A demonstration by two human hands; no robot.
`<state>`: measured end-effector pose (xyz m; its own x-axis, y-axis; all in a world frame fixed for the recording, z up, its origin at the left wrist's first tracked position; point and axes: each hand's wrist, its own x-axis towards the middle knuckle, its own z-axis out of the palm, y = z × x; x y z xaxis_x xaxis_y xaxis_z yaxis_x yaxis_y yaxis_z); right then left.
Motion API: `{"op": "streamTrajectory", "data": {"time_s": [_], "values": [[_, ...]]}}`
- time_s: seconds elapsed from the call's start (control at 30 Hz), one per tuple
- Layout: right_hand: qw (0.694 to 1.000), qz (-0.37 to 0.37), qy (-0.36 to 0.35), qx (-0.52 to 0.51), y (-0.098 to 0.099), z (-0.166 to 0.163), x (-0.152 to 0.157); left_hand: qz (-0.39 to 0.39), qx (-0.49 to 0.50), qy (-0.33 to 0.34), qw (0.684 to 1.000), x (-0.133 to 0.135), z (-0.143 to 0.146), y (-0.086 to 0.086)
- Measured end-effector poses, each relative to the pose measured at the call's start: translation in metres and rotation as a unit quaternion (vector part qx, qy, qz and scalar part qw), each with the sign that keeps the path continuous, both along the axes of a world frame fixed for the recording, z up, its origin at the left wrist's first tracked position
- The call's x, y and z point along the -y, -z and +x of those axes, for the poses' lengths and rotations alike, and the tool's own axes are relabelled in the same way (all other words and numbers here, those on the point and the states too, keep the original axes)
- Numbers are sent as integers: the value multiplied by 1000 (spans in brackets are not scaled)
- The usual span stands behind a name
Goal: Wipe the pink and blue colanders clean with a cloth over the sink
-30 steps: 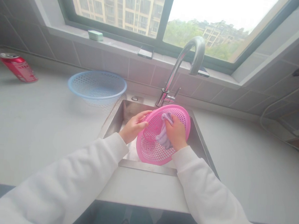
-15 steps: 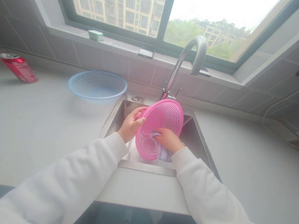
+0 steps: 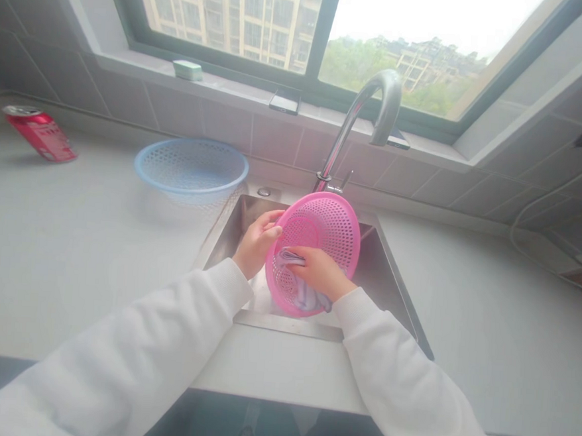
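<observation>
Pink plastic mesh basket [image 3: 333, 224] is held up over a stainless steel sink [image 3: 384, 277], tilted steeply with its hollow side facing the head camera. Its round rim shows as an upright oval, the long axis running from the top near the faucet down to the sink's front edge and leaning slightly right at the top. Whether its lower edge touches the sink is hard to tell. Small round holes cover the bowl, and the mesh looks wet and glossy.

The left hand [image 3: 258, 243] is closed around the basket's left rim, fingers curled over the edge. The right hand [image 3: 320, 272] lies inside the bowl, fingers together and stretched leftward, pressing a folded lilac cloth [image 3: 300, 293] against the mesh. The cloth's end hangs below the hand toward the lower rim. White sleeves cover both forearms.

A chrome gooseneck faucet [image 3: 363, 113] rises just behind the basket. On the pale counter [image 3: 94, 244] left of the sink sits an upright blue mesh basket [image 3: 191, 168], and farther left a red can [image 3: 42, 134] lies on its side. A green bar [image 3: 187, 70] and two phones [image 3: 284, 102] rest on the window sill [image 3: 231, 81].
</observation>
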<state>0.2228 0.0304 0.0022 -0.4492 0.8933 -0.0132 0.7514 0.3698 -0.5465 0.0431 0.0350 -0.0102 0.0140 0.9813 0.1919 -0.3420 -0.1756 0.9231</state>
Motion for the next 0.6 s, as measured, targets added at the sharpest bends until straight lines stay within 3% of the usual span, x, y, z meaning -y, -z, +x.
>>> {"op": "streamTrajectory", "data": {"time_s": [0.17, 0.3, 0.37, 0.43, 0.53, 0.6], "values": [[991, 20, 111, 71, 10, 23, -16, 14, -5, -10, 1000, -2, -2, -1], [974, 131, 182, -16, 11, 29, -25, 58, 9, 29, 998, 2, 0, -1], [969, 167, 165, -79, 8, 23, -23, 85, -5, 42, 995, 5, 2, 1], [976, 149, 103, -121, 6, 14, -17, 116, -32, 33, 992, 6, 2, 4], [995, 66, -6, -79, 8, 4, -8, 136, -47, -6, 990, 4, -1, 9], [999, 43, -15, -28, 12, 4, -9, 134, -44, -28, 990, 0, -4, 10]]}}
